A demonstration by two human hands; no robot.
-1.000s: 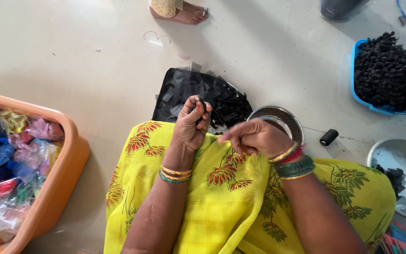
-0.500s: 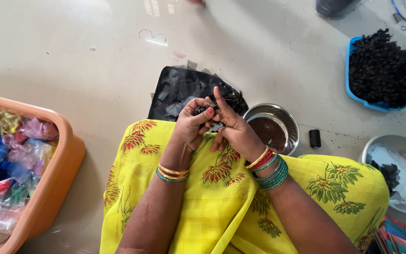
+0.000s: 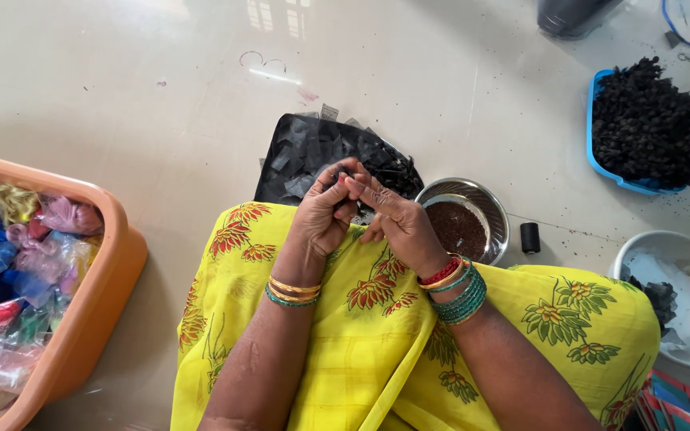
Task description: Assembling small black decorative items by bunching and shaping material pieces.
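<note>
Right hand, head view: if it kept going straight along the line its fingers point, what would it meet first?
The right hand points up and to the left, its fingertips already against the left hand. So the left hand's fingers come first; beyond them lies the black tray of dark pieces, lower down, though depth is unclear.

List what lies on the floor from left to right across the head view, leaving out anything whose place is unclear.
Orange tub of coloured bags → black tray of dark pieces → steel bowl of brown grains → small black spool → blue tray heaped with dark bits.
</note>
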